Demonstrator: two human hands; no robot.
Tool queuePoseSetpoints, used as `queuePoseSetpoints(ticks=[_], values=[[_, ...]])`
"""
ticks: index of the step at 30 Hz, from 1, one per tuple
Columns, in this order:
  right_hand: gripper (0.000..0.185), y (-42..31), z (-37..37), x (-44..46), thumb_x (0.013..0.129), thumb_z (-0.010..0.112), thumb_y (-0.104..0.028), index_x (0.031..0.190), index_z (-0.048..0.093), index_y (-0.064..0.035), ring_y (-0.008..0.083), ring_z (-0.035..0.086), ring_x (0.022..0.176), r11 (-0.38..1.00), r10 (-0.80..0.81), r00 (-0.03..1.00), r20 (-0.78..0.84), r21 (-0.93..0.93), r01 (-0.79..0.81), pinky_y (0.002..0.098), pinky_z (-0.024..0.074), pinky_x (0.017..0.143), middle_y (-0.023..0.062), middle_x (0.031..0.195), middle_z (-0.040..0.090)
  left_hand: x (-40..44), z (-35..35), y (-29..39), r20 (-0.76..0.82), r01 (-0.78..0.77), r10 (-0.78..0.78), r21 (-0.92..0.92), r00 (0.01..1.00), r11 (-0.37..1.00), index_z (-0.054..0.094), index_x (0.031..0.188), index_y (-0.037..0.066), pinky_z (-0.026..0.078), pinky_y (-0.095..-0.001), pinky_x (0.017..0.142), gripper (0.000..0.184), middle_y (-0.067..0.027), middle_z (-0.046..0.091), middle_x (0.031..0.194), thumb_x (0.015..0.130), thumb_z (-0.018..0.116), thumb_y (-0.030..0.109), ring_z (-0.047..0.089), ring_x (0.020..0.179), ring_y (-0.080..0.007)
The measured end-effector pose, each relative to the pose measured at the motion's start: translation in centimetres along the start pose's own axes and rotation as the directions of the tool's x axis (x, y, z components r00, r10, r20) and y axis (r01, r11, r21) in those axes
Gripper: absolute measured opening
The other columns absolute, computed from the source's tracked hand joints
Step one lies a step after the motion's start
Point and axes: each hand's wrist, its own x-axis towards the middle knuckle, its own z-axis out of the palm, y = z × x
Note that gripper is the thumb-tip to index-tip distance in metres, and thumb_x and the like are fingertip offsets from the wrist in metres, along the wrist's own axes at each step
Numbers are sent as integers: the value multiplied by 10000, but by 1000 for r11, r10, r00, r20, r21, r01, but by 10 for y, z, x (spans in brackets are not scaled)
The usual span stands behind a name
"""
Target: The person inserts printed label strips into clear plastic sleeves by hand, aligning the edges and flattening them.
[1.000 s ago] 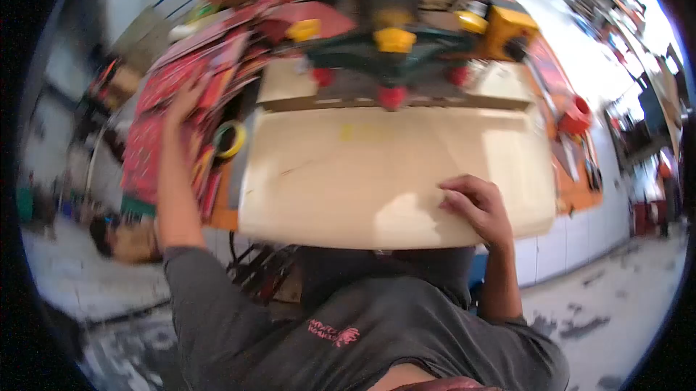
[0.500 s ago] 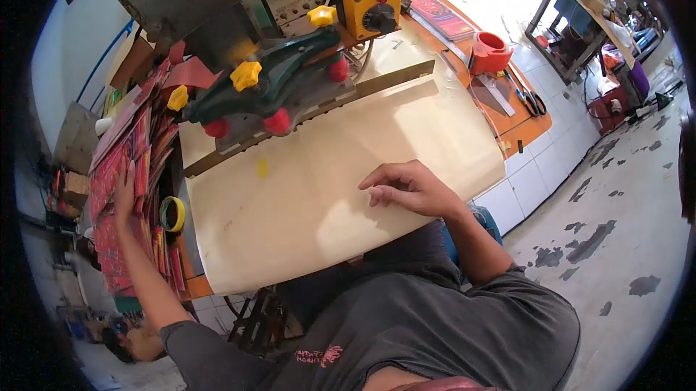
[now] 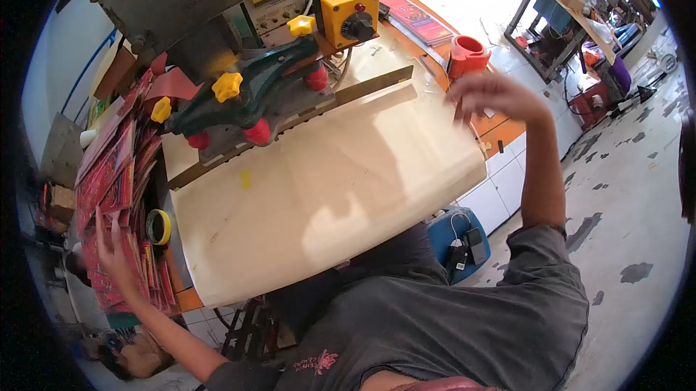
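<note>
"Starting at the far left, what is the left hand (image 3: 112,253) doing?"

"It is resting over the red printed sheets (image 3: 125,191), which are lying in an untidy, overlapping pile at the left end of the table (image 3: 500,131). Its fingers and thumb are standing apart, and nothing is showing pinched between them."

"How are those sheets looking for handling?"

"Light and thin, I'm judging, with a card-like stiffness, and perhaps slippery on the printed faces. They are slanting across one another, so a careless pull could be dragging neighbours along or creasing a corner. I'd be choosing a free edge of the top one and pinching it between thumb and fingertips, rather than pressing on the middle."

"And going rightward?"

"A yellow tape roll (image 3: 167,230) is sitting just beside the pile. Next, a green-armed press (image 3: 268,90) is standing behind a broad cream sheet (image 3: 290,210), which is covering the middle."

"The right hand (image 3: 504,97)?"

"It is hovering at the right end, fingers loosely bent, near a red plastic holder (image 3: 467,54). It is showing blurred, so I can't tell whether the fingertips are meeting, holding anything or touching that holder."
</note>
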Motion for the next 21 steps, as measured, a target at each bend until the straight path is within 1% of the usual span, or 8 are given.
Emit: queuePoseSetpoints(ticks=[3, 5, 7, 10, 12, 15, 17, 21], values=[[304, 29, -66, 48, 1004, 614, -329, 1095, 695, -51, 55, 634, 731, 979, 15, 873, -488, -169, -112, 204, 474, 604, 12, 860, 707, -54, 1, 28, -203, -173, 160, -44, 966, 984, 494, 1445, -33, 455, -388, 1066, 481, -148, 547, 1431, 1068, 516, 265, 581, 1241, -242], [325, 67, -114, 84, 997, 615, -332, 1111, 674, -33, 82, 626, 734, 976, 26, 852, -523, -173, -136, 234, 486, 624, 42, 864, 709, -95, 7, 59, -316, -144, 110, -85, 942, 986, 520, 1397, -65, 520, -390, 977, 414, -165, 654, 1263, 1075, 480, 192, 665, 1060, -235], [330, 99, -140, 126, 975, 641, -297, 1156, 654, -22, 116, 652, 771, 936, 52, 813, -580, -256, -242, 266, 512, 653, 68, 897, 721, -130, 6, 71, -143, -158, 112, -369, 983, 916, 629, 1232, -64, 562, -388, 866, 326, -146, 738, 958, 1052, 489, 169, 699, 820, -230], [550, 162, -179, 187, 901, 723, -428, 1219, 635, 12, 284, 698, 937, 702, -42, 804, -593, -590, -399, 391, 557, 786, 184, 1003, 727, -146, 35, 114, -86, -491, 484, -210, 871, 846, 701, 932, -21, 554, -358, 721, 272, -77, 679, 625, 992, 538, 188, 659, 606, -211], [631, 179, -185, 214, 876, 741, -488, 1228, 634, 25, 342, 696, 991, 575, -174, 803, -570, -720, -387, 437, 557, 827, 227, 1042, 720, -162, 50, 135, -1, -450, 463, -238, 886, 861, 716, 859, -1, 542, -347, 661, 259, -59, 658, 574, 959, 566, 184, 650, 551, -208], [809, 173, -181, 237, 807, 743, -640, 1229, 646, 44, 417, 662, 1084, 500, 154, 778, -609, -631, -593, 479, 534, 904, 275, 1147, 689, -182, 68, 139, 116, -291, 347, -342, 931, 894, 729, 888, -16, 528, -322, 606, 239, -58, 655, 573, 940, 590, 171, 642, 519, -189], [873, 177, -183, 245, 773, 686, -754, 1280, 660, -43, 360, 634, 1183, 406, 426, 738, -523, -619, -672, 504, 515, 951, 190, 1321, 643, -198, 81, 130, 183, -148, 248, -434, 951, 889, 733, 910, -33, 520, -304, 583, 240, -67, 654, 577, 932, 605, 169, 639, 507, -180], [962, 190, -185, 251, 719, 704, -798, 1308, 649, -40, 382, 601, 1236, 361, 513, 645, -566, -540, -760, 548, 486, 983, 167, 1396, 600, -206, 101, 127, 176, 17, 109, -593, 978, 805, 711, 910, -93, 489, -283, 491, 320, -62, 611, 562, 980, 600, 199, 575, 468, -131]])
